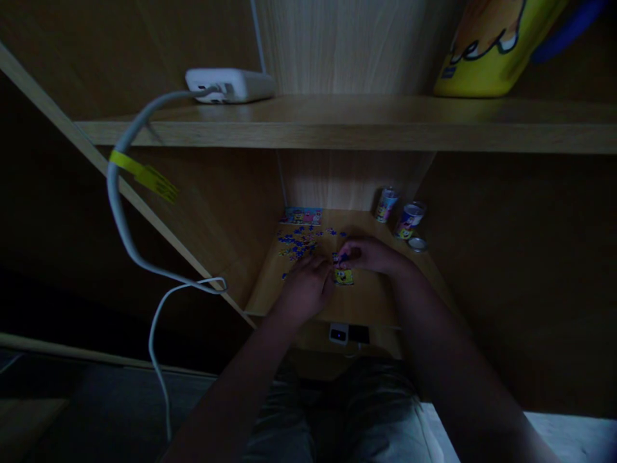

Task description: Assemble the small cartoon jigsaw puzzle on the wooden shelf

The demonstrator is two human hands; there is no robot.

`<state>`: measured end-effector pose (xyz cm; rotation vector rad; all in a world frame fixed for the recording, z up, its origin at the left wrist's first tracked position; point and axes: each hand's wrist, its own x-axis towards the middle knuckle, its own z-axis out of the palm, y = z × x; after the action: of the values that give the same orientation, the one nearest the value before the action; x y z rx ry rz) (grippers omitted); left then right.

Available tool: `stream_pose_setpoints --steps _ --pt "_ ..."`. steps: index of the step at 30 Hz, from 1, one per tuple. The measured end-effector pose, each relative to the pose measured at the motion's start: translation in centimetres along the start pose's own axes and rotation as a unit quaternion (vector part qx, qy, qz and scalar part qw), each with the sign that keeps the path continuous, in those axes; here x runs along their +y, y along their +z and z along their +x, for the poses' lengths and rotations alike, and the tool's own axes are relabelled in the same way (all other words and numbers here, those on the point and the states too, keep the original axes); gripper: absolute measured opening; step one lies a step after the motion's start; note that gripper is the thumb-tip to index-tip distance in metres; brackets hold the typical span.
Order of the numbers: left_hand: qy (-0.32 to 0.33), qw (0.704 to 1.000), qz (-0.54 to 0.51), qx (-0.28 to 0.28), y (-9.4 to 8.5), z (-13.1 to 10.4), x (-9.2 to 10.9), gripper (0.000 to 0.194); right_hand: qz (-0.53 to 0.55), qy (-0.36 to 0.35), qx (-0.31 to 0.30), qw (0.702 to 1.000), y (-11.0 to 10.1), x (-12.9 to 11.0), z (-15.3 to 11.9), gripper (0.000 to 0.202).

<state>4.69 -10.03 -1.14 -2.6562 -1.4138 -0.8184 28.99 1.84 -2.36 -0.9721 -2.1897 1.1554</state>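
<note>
A partly joined yellow puzzle lies on the wooden desk surface between my hands. My right hand is over the puzzle's upper edge, its thumb and fingers pinched on a small dark blue puzzle piece. My left hand rests at the puzzle's left side with its fingers bent together; whatever its fingertips hold is hidden or too small to make out. Loose blue puzzle pieces are scattered behind my left hand. Behind them, against the back panel, is a colourful picture card.
Two printed tins stand at the back right, beside a round metal lid. Above runs a shelf with a white charger and a yellow container. A cable hangs left. A white device lies below the front edge.
</note>
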Motion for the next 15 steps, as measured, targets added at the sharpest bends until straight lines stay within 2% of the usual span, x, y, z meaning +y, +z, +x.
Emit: stream_pose_setpoints --steps 5,15 --pt "0.017 0.999 -0.024 -0.024 1.5 1.0 -0.6 0.028 -0.009 0.003 -0.008 1.0 -0.1 0.1 0.2 0.041" --pt "0.017 0.999 -0.029 -0.035 1.7 0.8 -0.5 0.028 -0.039 -0.014 -0.015 0.999 -0.1 0.4 0.4 0.028"
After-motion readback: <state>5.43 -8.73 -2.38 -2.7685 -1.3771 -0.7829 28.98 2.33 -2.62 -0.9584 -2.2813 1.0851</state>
